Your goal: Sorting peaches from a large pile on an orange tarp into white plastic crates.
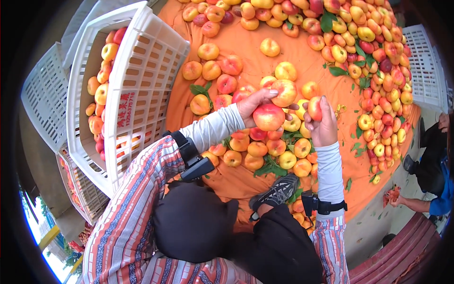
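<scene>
My left hand (249, 108) holds two nectarines at once. One is a yellow-orange nectarine (284, 93) at the fingertips, and the other a redder nectarine (269, 117) lower against the fingers. Just to the right, my right hand (325, 124) grips a smaller red-orange nectarine (315, 109) between thumb and fingers. Both hands are above a loose group of nectarines (256, 149) with some green leaves, lying on an orange cloth (248, 44). Parts of the fingers of my left hand are hidden behind the fruit.
A white plastic crate (149, 67) with printed writing, lined and partly filled with nectarines, stands tilted at left. More crates (46, 96) are behind it. A large nectarine heap (383, 71) curves along the far right. Another person's hand (399, 201) is near a dark red slatted bench (400, 252).
</scene>
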Demonstrator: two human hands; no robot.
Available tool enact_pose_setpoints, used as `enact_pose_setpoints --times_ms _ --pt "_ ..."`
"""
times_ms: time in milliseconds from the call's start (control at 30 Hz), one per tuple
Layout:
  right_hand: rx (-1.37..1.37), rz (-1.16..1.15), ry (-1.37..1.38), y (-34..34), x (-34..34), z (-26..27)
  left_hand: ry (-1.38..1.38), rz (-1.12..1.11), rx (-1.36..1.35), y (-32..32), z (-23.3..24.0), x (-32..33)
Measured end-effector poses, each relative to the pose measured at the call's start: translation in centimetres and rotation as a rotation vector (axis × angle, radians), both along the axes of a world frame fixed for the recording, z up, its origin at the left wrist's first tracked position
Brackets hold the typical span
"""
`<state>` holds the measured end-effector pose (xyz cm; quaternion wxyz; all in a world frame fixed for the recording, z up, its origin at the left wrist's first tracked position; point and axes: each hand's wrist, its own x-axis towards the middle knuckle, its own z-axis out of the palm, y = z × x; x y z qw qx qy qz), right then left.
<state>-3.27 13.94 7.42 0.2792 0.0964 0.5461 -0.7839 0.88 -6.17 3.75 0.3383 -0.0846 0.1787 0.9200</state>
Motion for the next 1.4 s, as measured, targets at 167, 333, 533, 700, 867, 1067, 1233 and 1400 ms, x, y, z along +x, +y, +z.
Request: enact_pose_setpoints --times_ms 167,333,533,700,867,1067,1233,1400 --pt "0.461 0.424 0.300 -3.6 2.0 3.9 -0.081 0.138 -0.140 -1.5 2.3 0.8" --pt "0.435 0.603 0.481 -8.9 3.7 7.7 -0.086 0.410 0.139 -4.5 5.4 3.6" --pt "0.173 0.594 0.562 -14.8 3.6 11.6 -0.063 0.540 0.491 -9.8 7.3 7.0" --pt "0.117 0.616 0.738 -18.2 4.9 16.0 0.233 0.634 0.495 -13.1 11.5 9.8" --pt "0.286 0.701 0.729 -18.2 5.3 17.3 0.202 0.778 0.530 -17.8 15.7 13.5" --pt "0.470 0.729 0.665 -14.6 5.1 14.8 0.119 1.050 -0.412 -27.8 19.0 22.8" --pt "0.509 0.760 0.534 -11.1 4.6 11.1 -0.309 0.903 -0.879 -32.8 17.2 29.3" --pt "0.544 0.727 0.446 -8.8 4.6 8.8 -0.641 1.325 -0.879 -38.4 13.9 33.4"
